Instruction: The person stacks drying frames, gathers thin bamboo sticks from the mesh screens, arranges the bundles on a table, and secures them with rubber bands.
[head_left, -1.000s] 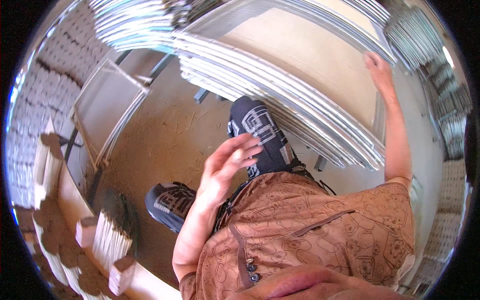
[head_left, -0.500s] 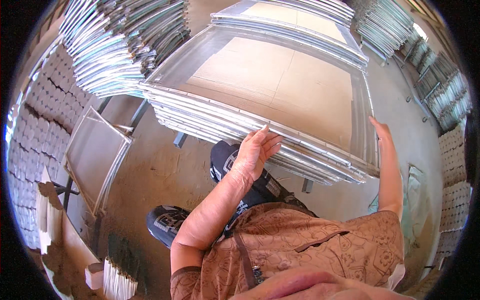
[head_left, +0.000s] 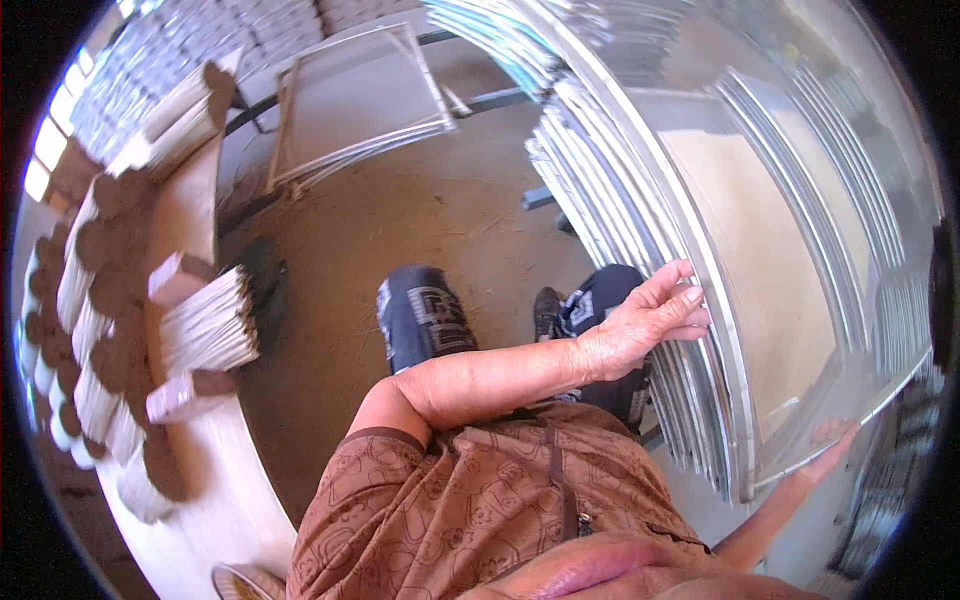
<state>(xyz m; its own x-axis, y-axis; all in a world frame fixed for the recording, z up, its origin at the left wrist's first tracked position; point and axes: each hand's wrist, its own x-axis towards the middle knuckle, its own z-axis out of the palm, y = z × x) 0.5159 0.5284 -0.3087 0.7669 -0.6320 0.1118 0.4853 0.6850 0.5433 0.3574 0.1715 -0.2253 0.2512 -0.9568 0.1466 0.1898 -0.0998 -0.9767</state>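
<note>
My left hand [head_left: 650,322] is closed at the near rail of a mesh screen frame [head_left: 697,235], thumb and fingers pressed together at its edge. Seen partly through the mesh, my right hand [head_left: 826,450] grips the same frame's lower right edge. This frame has a pale metal border and thin see-through mesh, and its right side stands raised above the stack. Beneath it lies a stack of similar frames [head_left: 610,185], their edges layered beside my knee. A tan cardboard sheet [head_left: 750,230] shows through the mesh.
To the left, a pale bench [head_left: 215,470] carries bundles of thin sticks [head_left: 210,325] and brown-ended rolls [head_left: 100,300]. Another mesh frame [head_left: 355,100] leans on a stand at the far left. Wrapped stacks [head_left: 200,55] line the back. A dark metal bar [head_left: 537,198] juts from under the stack.
My view has swung left, bringing the bench into sight. The top screen frame's right side has risen off the stack, with my right hand on its edge. My left hand has closed at the near rail.
</note>
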